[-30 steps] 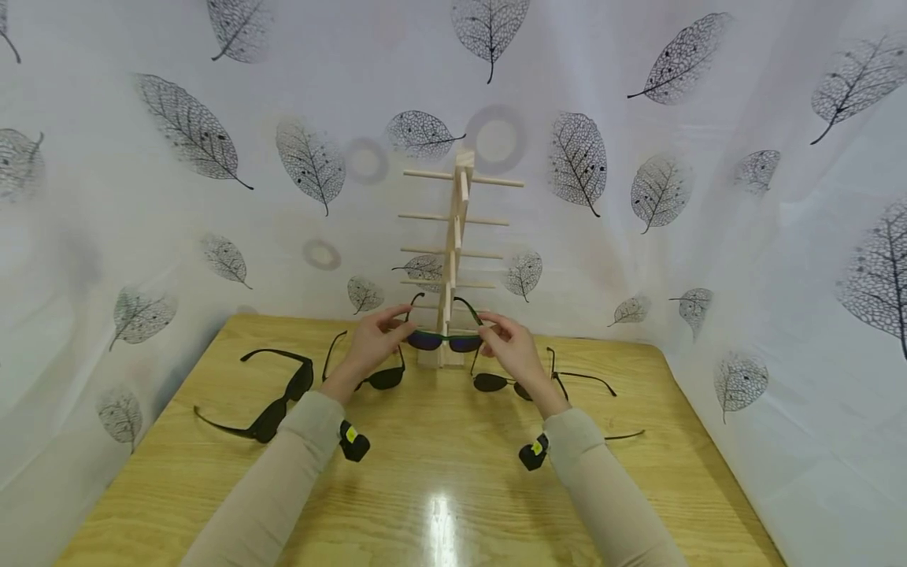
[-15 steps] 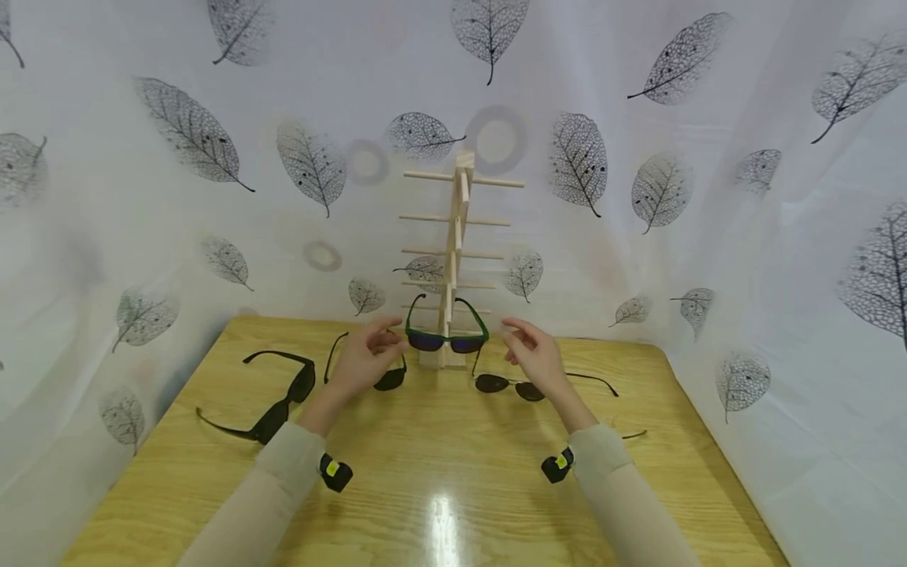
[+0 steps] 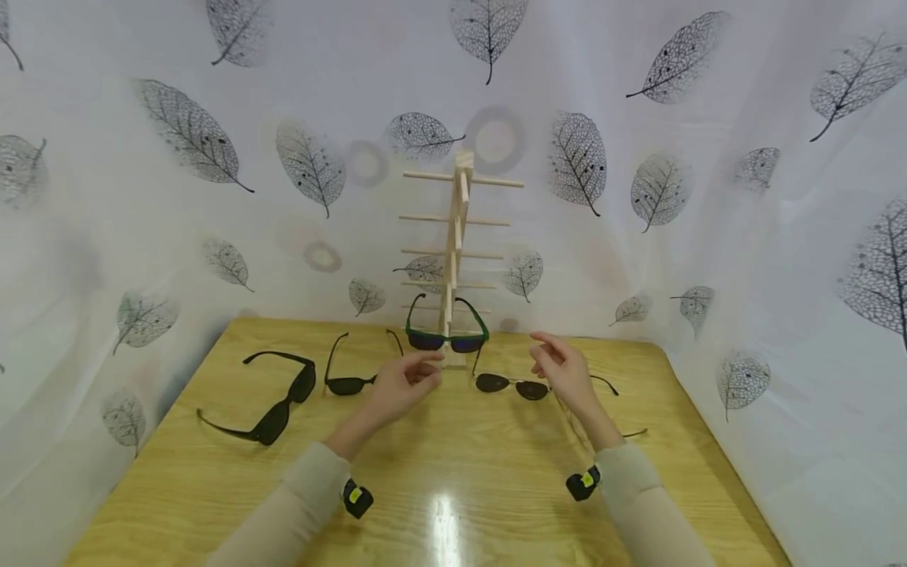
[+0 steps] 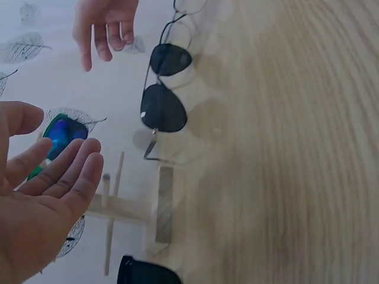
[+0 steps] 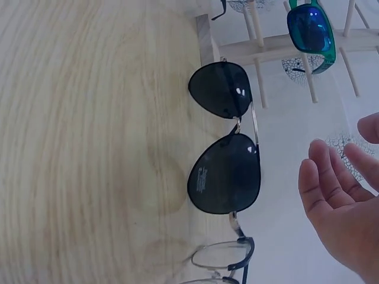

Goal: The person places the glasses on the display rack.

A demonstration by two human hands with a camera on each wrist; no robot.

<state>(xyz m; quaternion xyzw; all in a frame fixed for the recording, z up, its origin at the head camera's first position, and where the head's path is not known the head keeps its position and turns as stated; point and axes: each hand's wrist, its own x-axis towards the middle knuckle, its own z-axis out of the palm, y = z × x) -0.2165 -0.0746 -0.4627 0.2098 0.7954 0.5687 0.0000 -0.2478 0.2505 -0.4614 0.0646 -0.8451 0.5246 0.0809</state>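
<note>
Green-framed sunglasses (image 3: 427, 341) with blue lenses hang on a low level of the wooden eyewear rack (image 3: 452, 252), temples pointing back. My left hand (image 3: 402, 384) is just in front of and below them, fingers loosely bent, holding nothing. It hides the right lens of black sunglasses (image 3: 347, 386) on the table. My right hand (image 3: 570, 378), also holding nothing, hovers by the right end of dark aviator sunglasses (image 3: 492, 383). Clear-lensed eyeglasses (image 5: 251, 251) lie beside the aviators in the right wrist view; in the head view my right hand and wrist partly cover them.
Large black sunglasses (image 3: 272, 424) lie unfolded at the table's left. The rack's upper pegs (image 3: 496, 183) stick out to both sides. Behind the wooden table (image 3: 453, 457) hangs a white leaf-print curtain (image 3: 595, 260).
Both hands have let go of the green-framed sunglasses, which stay on the rack. The right hand has drawn away to the right; the left moved off left, then down and in towards the middle.
</note>
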